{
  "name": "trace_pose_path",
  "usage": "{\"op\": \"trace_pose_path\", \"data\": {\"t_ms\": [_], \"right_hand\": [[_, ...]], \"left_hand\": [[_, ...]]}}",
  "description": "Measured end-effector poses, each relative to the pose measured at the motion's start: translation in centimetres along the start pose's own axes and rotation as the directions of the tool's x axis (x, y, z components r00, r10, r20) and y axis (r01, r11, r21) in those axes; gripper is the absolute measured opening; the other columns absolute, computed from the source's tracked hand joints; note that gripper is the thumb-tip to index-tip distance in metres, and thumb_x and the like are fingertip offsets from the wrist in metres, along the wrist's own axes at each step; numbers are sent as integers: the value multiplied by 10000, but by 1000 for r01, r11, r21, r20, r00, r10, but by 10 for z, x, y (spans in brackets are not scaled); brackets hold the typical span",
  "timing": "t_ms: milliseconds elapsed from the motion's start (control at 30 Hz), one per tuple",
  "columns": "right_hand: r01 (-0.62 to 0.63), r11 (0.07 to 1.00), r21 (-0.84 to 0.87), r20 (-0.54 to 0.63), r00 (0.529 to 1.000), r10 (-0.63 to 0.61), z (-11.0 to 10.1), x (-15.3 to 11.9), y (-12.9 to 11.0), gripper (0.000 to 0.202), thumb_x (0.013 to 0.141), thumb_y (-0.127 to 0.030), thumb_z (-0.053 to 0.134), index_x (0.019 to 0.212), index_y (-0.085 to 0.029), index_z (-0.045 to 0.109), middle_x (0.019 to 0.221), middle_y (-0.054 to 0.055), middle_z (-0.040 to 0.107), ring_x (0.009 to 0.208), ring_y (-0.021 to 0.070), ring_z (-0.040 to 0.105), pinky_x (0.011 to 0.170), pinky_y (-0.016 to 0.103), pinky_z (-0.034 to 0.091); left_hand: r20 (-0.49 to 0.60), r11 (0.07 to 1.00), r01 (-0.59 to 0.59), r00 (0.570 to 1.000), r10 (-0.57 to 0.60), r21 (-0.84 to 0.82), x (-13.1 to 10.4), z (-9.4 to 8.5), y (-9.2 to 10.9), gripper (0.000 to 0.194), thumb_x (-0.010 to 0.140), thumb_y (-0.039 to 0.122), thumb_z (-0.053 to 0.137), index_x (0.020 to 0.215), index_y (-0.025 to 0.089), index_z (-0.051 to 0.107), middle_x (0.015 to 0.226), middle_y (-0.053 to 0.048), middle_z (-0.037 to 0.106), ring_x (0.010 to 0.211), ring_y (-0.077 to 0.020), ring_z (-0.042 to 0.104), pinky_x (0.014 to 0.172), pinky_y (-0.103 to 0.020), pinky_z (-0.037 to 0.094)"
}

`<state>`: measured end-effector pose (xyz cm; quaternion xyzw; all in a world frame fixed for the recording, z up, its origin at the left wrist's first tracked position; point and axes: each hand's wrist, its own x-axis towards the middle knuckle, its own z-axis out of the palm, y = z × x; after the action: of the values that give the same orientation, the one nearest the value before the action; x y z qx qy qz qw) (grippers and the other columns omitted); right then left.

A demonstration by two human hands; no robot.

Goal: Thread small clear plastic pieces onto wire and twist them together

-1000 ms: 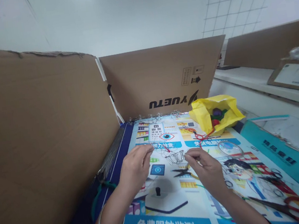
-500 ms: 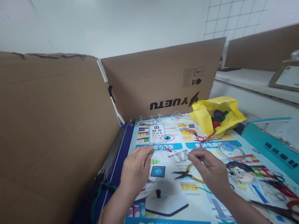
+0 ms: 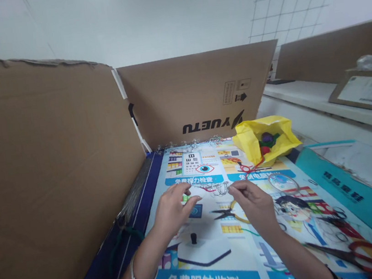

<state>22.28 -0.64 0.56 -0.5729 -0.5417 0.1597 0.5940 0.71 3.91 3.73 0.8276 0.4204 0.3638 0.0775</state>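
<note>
A tangled bundle of thin silvery wire [image 3: 219, 188] hangs between my two hands above the printed sheet. My right hand [image 3: 255, 201] pinches its right end between thumb and fingertips. At the other end, my left hand [image 3: 175, 208] has thumb and forefinger apart, close to the wire; whether a fingertip touches it I cannot tell. A small red strip shows among the strands. Yellow-handled pliers [image 3: 226, 213] lie on the sheet just below the wire, their handles partly behind my right hand.
A yellow bag [image 3: 250, 142] holding balls of coloured yarn stands at the back right, with red-handled scissors [image 3: 245, 168] beside it. Large scissors [image 3: 351, 255] lie front right. Cardboard panels [image 3: 51, 167] rise left and behind. A bundle of straight wires [image 3: 134, 190] lies along the left edge.
My left thumb and forefinger have parted from a closed pinch. My right hand keeps its pinch on the wire. The whole view has shifted slightly.
</note>
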Motion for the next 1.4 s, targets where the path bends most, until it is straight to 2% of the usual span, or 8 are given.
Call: {"op": "trace_pose_path", "data": {"t_ms": [167,467,633,833,933,1033,1167,1400], "right_hand": [[-94,995,-16,-17,995,94,2,4,8,205,760,-392,618,744,-188,612,712,17,635,646,155,579,639,276,473],[-178,983,35,11,984,178,23,4,18,249,735,-426,628,741,-177,614,703,29,640,643,169,587,628,289,480],[-209,977,30,1,978,209,31,0,16,260,723,-429,628,721,-170,612,673,28,639,644,179,593,628,291,467],[-298,933,202,-23,951,309,39,2,14,251,655,-400,700,696,-165,622,659,12,636,652,173,595,659,299,472],[-345,871,350,-20,927,375,50,3,16,260,653,-396,708,663,-166,586,615,-2,621,650,169,614,675,314,501],[-352,828,436,6,922,388,64,1,14,281,715,-424,641,654,-178,519,629,-4,621,684,169,644,700,334,529],[-342,821,457,38,930,366,79,-11,8,270,733,-418,620,674,-177,512,637,5,627,688,171,650,702,345,534],[-215,931,294,57,977,207,75,-30,6,226,701,-391,650,759,-173,638,754,33,663,728,185,603,734,336,471]], "left_hand": [[126,990,87,989,-74,-107,-1,16,-6,353,696,338,692,998,202,570,898,-25,672,862,-193,621,756,-309,489],[-19,965,233,971,-237,-121,-6,47,-16,253,674,346,704,811,184,565,762,-8,625,767,-183,591,716,-308,457],[-53,921,270,954,-296,-281,-8,51,-21,178,667,279,699,793,204,598,742,-3,631,763,-183,576,762,-313,427],[30,722,395,887,-461,-568,-6,52,-27,136,569,200,723,615,206,595,591,44,597,603,-134,542,658,-260,399],[37,592,453,814,-580,-667,-3,61,-23,219,597,276,698,528,184,511,477,52,497,522,-119,499,578,-245,388],[120,400,472,751,-650,-786,0,73,-13,269,656,390,640,587,167,507,562,3,568,575,-141,563,577,-257,427],[185,206,423,714,-675,-882,-3,82,5,275,653,404,640,662,150,533,687,-34,608,648,-132,588,638,-259,451],[165,156,373,697,-697,-915,-18,87,23,232,638,344,672,663,143,559,609,24,524,556,-78,472,566,-212,371]]}}
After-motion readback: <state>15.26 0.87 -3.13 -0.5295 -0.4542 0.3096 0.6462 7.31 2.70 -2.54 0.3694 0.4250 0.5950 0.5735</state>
